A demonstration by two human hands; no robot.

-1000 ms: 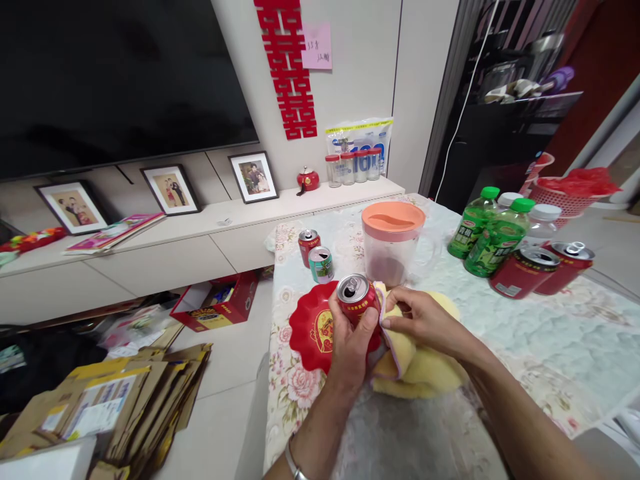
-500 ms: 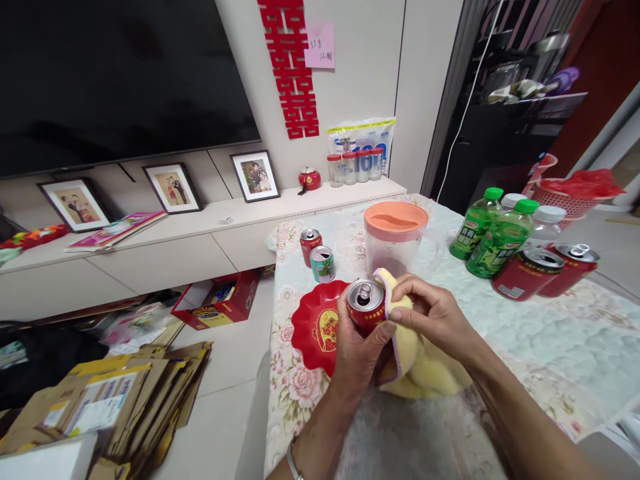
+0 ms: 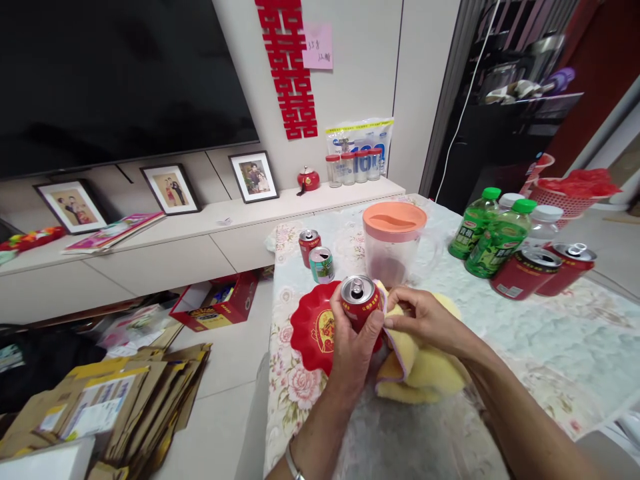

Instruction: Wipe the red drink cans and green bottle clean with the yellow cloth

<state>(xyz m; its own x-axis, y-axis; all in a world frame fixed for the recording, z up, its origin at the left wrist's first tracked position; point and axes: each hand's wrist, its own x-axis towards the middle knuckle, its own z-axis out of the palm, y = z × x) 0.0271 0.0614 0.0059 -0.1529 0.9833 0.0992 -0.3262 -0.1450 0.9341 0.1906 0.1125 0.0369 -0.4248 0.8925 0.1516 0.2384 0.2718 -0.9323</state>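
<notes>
An opened red drink can (image 3: 359, 301) is gripped in my left hand (image 3: 350, 347), its silver top tilted up toward me. My right hand (image 3: 425, 320) pinches a yellow cloth (image 3: 423, 370) with a purple edge against the can's right side. The rest of the cloth hangs in folds below my right fingers. Under and behind my left hand lies a red scalloped plate (image 3: 307, 330) with a gold print, partly hidden by the hand and can. Just beyond the can stands a clear pitcher (image 3: 387, 257) with an orange lid.
A small red can (image 3: 309, 248) and a green can (image 3: 321, 265) stand at the table's left back. Green-capped bottles (image 3: 503, 237) and two larger red cans (image 3: 525, 273) are on the right. Flattened cardboard (image 3: 145, 400) lies on the floor left of the table.
The can has turned slightly and shifted a little left and up in my left hand. The cloth has slid away from its front and now spreads more to the right.
</notes>
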